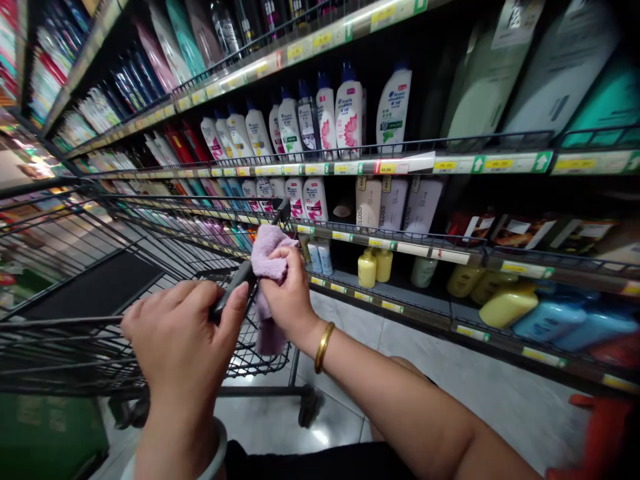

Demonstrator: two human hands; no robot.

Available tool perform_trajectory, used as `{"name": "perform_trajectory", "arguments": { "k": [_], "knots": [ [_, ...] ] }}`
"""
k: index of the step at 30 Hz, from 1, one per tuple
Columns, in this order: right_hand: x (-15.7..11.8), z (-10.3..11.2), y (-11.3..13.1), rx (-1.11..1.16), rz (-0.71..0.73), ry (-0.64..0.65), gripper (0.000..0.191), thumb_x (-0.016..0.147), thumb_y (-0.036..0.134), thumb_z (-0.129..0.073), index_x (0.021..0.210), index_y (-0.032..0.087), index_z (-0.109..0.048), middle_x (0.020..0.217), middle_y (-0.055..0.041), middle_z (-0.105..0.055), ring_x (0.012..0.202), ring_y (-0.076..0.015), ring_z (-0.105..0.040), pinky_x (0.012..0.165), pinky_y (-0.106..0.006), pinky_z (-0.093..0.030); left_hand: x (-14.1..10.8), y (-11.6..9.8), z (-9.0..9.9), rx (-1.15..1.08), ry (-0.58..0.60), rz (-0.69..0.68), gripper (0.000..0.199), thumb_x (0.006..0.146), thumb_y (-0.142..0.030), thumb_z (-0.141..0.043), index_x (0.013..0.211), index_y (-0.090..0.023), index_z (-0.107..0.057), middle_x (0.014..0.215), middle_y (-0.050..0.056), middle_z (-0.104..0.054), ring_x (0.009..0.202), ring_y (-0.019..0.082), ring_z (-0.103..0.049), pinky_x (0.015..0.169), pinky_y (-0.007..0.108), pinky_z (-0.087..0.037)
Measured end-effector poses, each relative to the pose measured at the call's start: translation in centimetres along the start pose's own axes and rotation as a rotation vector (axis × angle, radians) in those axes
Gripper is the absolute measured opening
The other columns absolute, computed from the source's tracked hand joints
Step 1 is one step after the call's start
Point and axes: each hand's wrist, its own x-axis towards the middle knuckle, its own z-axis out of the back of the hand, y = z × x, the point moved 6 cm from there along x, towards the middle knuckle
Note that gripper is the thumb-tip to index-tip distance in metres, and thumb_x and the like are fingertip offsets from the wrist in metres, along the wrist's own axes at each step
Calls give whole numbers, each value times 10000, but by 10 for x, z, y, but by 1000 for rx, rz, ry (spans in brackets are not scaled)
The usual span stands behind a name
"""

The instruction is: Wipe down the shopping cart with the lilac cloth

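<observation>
Left hand closed on cart handle, centre frame. Right hand grips pink cloth against handle's right end; wiping looks underway, extent covered unclear.

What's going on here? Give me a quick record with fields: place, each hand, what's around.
place: shop aisle beside shelves of bottles
left hand: left hand grips the dark cart handle
right hand: right hand presses a lilac cloth against the same handle
cart: wire shopping cart with nothing visible inside
wrists: gold bangle on the right wrist, pale bangle on the left
nearby: white shampoo bottles, yellow bottles, tiled floor
</observation>
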Motion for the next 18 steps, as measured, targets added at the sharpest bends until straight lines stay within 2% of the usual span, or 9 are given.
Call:
{"name": "perform_trajectory", "arguments": {
  "k": [3,5,6,7,9,11,13,16,18],
  "knots": [
    [3,12,-44,-68,-169,-55,300,698,89,-563,954,245,-539,1053,-15,-590,1036,-186,-563,997,-347,-468,0,-3,-8,-47,33,-52,462,990,-617,-412,825,-235,-612,799,80,-650,792,280,-575,772,428,-355],
    [4,18,-71,-83,-337,-110,308,672,81,-537,937,238,-519,1010,-7,-583,976,-180,-556,963,-343,-472,-1,-1,-11,-121,42,-85,413,1001,-574,-415,934,-232,-636,907,98,-694,892,296,-610,847,448,-395],
    [4,19,-74,-73,-377,-125,306,671,85,-527,936,237,-511,990,-2,-579,946,-175,-554,943,-336,-475,-2,2,-13,-171,42,-97,378,1012,-537,-412,987,-237,-642,983,103,-715,967,298,-626,921,466,-408],
    [5,18,-70,-53,-373,-128,299,678,93,-523,939,238,-509,980,2,-576,926,-172,-553,927,-328,-477,-3,6,-13,-221,33,-99,342,1022,-496,-409,1035,-249,-646,1073,103,-725,1056,298,-632,1014,495,-397],
    [7,12,-45,-1,-258,-96,285,709,119,-531,964,244,-520,1004,1,-585,941,-172,-563,930,-320,-476,-5,16,-13,-283,14,-68,299,1028,-450,-414,1109,-288,-653,1267,93,-694,1244,313,-588,1177,591,-286],
    [8,7,-21,26,-112,-49,284,735,146,-557,996,254,-535,1054,-3,-601,1007,-177,-569,968,-318,-465,-7,27,-12,-282,-5,-13,298,1016,-479,-435,1112,-316,-665,1354,87,-654,1337,344,-529,1229,676,-165],
    [6,6,-22,2,-77,-33,290,731,154,-569,1000,258,-534,1066,-1,-606,1029,-178,-565,982,-318,-459,-8,33,-13,-248,-9,13,330,998,-534,-447,1065,-306,-676,1264,98,-688,1271,355,-558,1230,694,-158],
    [0,14,-74,-64,-254,-92,308,690,136,-536,977,246,-512,996,10,-593,934,-166,-560,893,-301,-474,-6,34,-14,-202,-4,2,396,993,-571,-424,1002,-277,-690,990,100,-725,1026,327,-617,1187,637,-280],
    [-4,19,-106,-65,-312,-148,291,681,130,-502,948,242,-485,910,25,-569,854,-158,-545,814,-279,-474,-4,32,-13,-189,-8,0,436,988,-594,-417,990,-267,-705,912,102,-713,957,329,-604,1091,595,-372]
  ]
}}
